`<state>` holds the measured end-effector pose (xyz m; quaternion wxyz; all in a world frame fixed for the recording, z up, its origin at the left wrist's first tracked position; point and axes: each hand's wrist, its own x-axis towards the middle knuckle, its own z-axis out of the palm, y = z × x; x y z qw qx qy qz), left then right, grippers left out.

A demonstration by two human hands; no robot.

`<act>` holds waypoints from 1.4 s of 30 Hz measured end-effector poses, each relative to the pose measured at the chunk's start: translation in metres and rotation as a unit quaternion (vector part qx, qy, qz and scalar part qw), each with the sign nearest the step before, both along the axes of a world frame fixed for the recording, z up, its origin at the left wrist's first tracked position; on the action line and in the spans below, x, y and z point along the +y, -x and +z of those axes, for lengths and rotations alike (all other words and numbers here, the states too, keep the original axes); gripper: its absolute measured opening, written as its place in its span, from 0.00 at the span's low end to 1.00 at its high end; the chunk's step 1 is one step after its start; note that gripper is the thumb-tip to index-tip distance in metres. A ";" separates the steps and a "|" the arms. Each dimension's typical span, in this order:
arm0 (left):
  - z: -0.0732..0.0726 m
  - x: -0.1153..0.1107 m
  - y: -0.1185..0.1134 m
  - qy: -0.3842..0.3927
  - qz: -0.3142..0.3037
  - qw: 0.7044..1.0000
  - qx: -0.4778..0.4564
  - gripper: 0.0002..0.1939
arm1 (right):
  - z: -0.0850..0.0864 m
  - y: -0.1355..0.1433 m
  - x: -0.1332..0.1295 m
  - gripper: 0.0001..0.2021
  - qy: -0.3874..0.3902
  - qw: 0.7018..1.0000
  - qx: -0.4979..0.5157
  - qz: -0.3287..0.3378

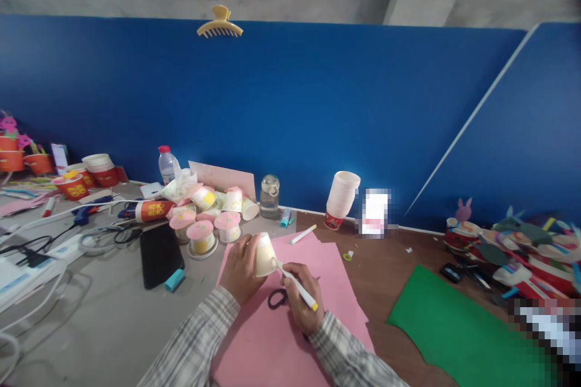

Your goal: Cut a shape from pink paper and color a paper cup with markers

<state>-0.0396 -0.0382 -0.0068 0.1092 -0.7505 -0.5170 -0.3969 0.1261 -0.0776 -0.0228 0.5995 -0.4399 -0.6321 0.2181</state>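
Paper cup (264, 256): white, tilted, pale yellow marks, held in left hand (242, 266).

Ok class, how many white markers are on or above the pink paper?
2: one marker in the right hand, another marker at the far edge of the pink paper; more may be hidden.

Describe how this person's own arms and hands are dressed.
Both arms wear long, loose sleeves in pale grey-and-white plaid with darker lines, reaching the wrists. The left hand and right hand are bare: no gloves show.
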 end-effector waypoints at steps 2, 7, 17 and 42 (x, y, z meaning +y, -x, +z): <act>0.001 0.000 0.001 0.006 -0.003 1.000 -0.003 0.40 | -0.001 -0.001 0.001 0.08 0.018 1.000 -0.013 0.003; 0.002 0.000 0.003 0.007 -0.010 1.000 -0.009 0.41 | 0.001 -0.002 0.001 0.08 0.030 0.999 -0.014 0.005; -0.001 -0.001 -0.002 0.001 -0.011 1.000 0.010 0.40 | 0.001 -0.003 -0.002 0.09 0.029 0.999 0.016 0.009; -0.015 0.001 -0.003 -0.006 -0.038 0.999 0.031 0.40 | 0.002 -0.001 0.001 0.09 0.020 0.999 0.045 0.000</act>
